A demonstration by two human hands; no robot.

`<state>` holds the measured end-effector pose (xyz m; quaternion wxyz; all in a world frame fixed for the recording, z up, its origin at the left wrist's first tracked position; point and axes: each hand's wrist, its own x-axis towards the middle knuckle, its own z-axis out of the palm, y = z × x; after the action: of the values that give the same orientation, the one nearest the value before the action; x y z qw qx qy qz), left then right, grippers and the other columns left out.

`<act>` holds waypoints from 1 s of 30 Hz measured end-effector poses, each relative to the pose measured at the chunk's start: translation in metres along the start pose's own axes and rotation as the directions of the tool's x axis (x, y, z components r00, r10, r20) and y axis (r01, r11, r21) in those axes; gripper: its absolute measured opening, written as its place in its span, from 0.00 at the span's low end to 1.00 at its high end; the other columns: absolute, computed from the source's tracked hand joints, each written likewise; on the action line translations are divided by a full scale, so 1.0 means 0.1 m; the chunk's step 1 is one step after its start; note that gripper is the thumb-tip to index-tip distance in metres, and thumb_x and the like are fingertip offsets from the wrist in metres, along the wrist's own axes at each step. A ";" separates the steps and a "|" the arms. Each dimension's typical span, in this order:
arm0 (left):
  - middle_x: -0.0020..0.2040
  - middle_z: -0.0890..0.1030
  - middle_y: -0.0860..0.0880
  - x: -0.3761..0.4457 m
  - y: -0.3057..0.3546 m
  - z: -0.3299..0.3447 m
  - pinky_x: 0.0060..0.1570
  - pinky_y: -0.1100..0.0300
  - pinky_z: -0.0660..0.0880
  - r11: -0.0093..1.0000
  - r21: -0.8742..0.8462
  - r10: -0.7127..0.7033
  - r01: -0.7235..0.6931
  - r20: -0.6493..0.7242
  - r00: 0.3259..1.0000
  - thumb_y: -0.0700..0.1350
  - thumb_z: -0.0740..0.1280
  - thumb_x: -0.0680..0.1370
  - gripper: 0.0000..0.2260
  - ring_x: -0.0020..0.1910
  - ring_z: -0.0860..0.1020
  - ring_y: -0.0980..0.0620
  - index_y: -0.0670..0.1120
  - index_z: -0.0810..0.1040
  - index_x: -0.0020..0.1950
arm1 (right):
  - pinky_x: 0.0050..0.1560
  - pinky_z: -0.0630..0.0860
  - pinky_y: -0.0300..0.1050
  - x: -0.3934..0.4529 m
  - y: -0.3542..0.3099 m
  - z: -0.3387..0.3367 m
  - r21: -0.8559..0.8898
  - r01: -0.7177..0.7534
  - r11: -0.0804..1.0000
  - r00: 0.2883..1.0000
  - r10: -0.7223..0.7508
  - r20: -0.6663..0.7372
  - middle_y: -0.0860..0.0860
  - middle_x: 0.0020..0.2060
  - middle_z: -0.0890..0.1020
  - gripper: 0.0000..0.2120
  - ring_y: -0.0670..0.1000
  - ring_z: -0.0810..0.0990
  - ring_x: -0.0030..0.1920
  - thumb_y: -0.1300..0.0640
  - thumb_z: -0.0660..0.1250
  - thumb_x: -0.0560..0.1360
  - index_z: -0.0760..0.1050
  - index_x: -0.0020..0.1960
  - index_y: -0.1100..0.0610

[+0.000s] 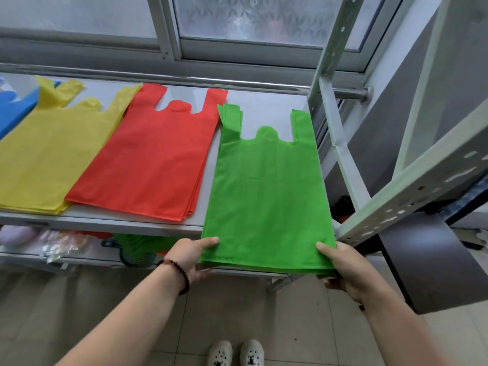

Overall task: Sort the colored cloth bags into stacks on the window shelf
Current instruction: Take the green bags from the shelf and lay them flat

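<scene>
A stack of green cloth bags point(266, 191) lies at the right end of the grey window shelf point(148, 224), its near edge hanging over the shelf front. My left hand point(191, 257) pinches the stack's near left corner, thumb on top. My right hand point(343, 268) pinches the near right corner the same way. To the left lie a red stack point(155, 157), then a yellow stack point(50, 154), and a blue stack point(14, 109) cut off by the frame edge.
A perforated metal rack post point(332, 75) and slanted beam point(412, 191) stand right beside the green stack. A lower shelf point(79, 256) holds more green bags and plastic packets. A window frame runs behind the shelf. Tiled floor lies below.
</scene>
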<state>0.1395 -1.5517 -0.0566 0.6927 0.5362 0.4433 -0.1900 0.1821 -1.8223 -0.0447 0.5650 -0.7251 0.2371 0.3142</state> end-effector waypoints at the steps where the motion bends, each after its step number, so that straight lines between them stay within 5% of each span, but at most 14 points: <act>1: 0.59 0.74 0.44 0.02 0.02 0.04 0.23 0.59 0.79 0.996 0.087 0.028 -0.025 -0.034 0.999 0.43 0.71 0.73 0.21 0.50 0.76 0.46 0.39 0.70 0.63 | 0.21 0.71 0.36 -0.02 0.00 0.03 0.008 -0.011 1.000 0.999 0.011 0.030 0.53 0.35 0.80 0.08 0.50 0.77 0.26 0.54 0.58 0.80 0.73 0.47 0.55; 4: 0.61 0.74 0.41 0.02 0.05 0.11 0.21 0.61 0.77 0.956 0.286 0.092 -0.071 -0.060 0.994 0.41 0.69 0.75 0.19 0.52 0.79 0.44 0.38 0.68 0.62 | 0.20 0.69 0.36 -0.04 0.00 0.09 0.057 0.016 0.998 0.998 -0.020 0.059 0.55 0.34 0.80 0.10 0.49 0.76 0.22 0.56 0.54 0.82 0.72 0.47 0.58; 7: 0.46 0.80 0.42 -0.11 0.04 0.07 0.17 0.65 0.74 0.931 0.341 0.140 -0.131 -0.003 0.990 0.39 0.61 0.79 0.09 0.25 0.82 0.51 0.40 0.68 0.58 | 0.21 0.65 0.37 -0.07 0.04 0.05 0.005 0.074 0.997 0.996 -0.074 0.043 0.52 0.28 0.72 0.09 0.48 0.69 0.22 0.60 0.55 0.81 0.71 0.47 0.61; 9: 0.41 0.81 0.43 -0.21 0.05 -0.03 0.19 0.64 0.74 0.908 0.378 0.182 -0.180 0.030 0.983 0.40 0.60 0.80 0.06 0.22 0.81 0.51 0.44 0.67 0.56 | 0.23 0.67 0.38 -0.11 0.05 0.03 -0.010 0.061 0.998 0.995 -0.060 0.079 0.52 0.27 0.75 0.08 0.49 0.72 0.24 0.59 0.56 0.81 0.72 0.48 0.60; 13: 0.53 0.81 0.45 -0.21 0.27 -0.07 0.47 0.59 0.76 0.736 0.612 0.360 -0.290 0.010 0.933 0.45 0.68 0.76 0.13 0.47 0.81 0.47 0.42 0.74 0.58 | 0.34 0.78 0.42 -0.06 -0.19 0.14 -0.017 0.139 0.990 0.988 -0.138 0.064 0.52 0.42 0.83 0.06 0.51 0.82 0.41 0.60 0.58 0.80 0.74 0.51 0.57; 16: 0.53 0.79 0.44 -0.17 0.49 0.01 0.46 0.61 0.70 0.630 0.735 0.416 -0.250 -0.048 0.908 0.45 0.70 0.74 0.18 0.51 0.78 0.46 0.39 0.71 0.60 | 0.40 0.79 0.45 0.02 -0.43 0.20 -0.193 0.218 0.957 0.973 -0.227 -0.026 0.53 0.41 0.81 0.08 0.51 0.81 0.41 0.67 0.58 0.77 0.73 0.51 0.58; 18: 0.47 0.79 0.47 -0.09 0.59 0.03 0.40 0.60 0.73 0.592 0.767 0.360 -0.248 0.024 0.933 0.45 0.70 0.73 0.16 0.44 0.79 0.49 0.40 0.72 0.56 | 0.48 0.80 0.52 0.07 -0.55 0.17 -0.341 0.207 0.917 0.971 -0.236 -0.046 0.57 0.43 0.82 0.07 0.55 0.81 0.43 0.67 0.58 0.74 0.74 0.46 0.59; 20: 0.46 0.82 0.46 -0.05 0.74 0.07 0.35 0.58 0.79 0.719 0.654 0.219 -0.235 0.108 0.970 0.46 0.70 0.74 0.16 0.41 0.81 0.49 0.37 0.75 0.55 | 0.52 0.77 0.53 0.15 -0.72 0.17 -0.458 0.191 0.868 0.966 -0.249 -0.067 0.61 0.47 0.82 0.05 0.57 0.80 0.45 0.63 0.60 0.74 0.74 0.46 0.62; 22: 0.53 0.81 0.41 0.09 0.94 0.21 0.42 0.53 0.80 0.771 0.594 0.215 -0.228 0.093 0.972 0.49 0.69 0.74 0.22 0.46 0.80 0.45 0.36 0.73 0.63 | 0.53 0.75 0.51 0.35 -0.98 0.24 -0.519 0.174 0.837 0.946 -0.289 -0.148 0.60 0.48 0.78 0.12 0.59 0.78 0.50 0.60 0.61 0.76 0.73 0.55 0.67; 25: 0.67 0.72 0.38 0.34 1.24 0.43 0.59 0.52 0.71 0.677 0.681 0.430 -0.280 -0.056 0.901 0.49 0.65 0.77 0.26 0.63 0.73 0.41 0.35 0.66 0.69 | 0.49 0.71 0.48 0.69 -1.35 0.43 -0.573 0.171 0.802 0.897 -0.367 -0.247 0.64 0.50 0.75 0.11 0.59 0.76 0.52 0.63 0.59 0.76 0.71 0.56 0.67; 30: 0.69 0.70 0.40 0.71 1.51 0.52 0.60 0.56 0.71 0.615 0.739 0.451 -0.276 -0.042 0.892 0.45 0.66 0.76 0.24 0.67 0.71 0.44 0.36 0.67 0.69 | 0.47 0.71 0.47 1.05 -1.37 0.44 -0.679 0.067 0.731 0.879 -0.365 -0.307 0.62 0.55 0.77 0.10 0.61 0.77 0.55 0.63 0.57 0.75 0.72 0.55 0.65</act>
<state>0.3107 -1.5311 -0.0267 0.3980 0.8590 0.2898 -0.1403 0.3422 -1.7447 -0.0355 0.2467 -0.9480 0.1409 0.1434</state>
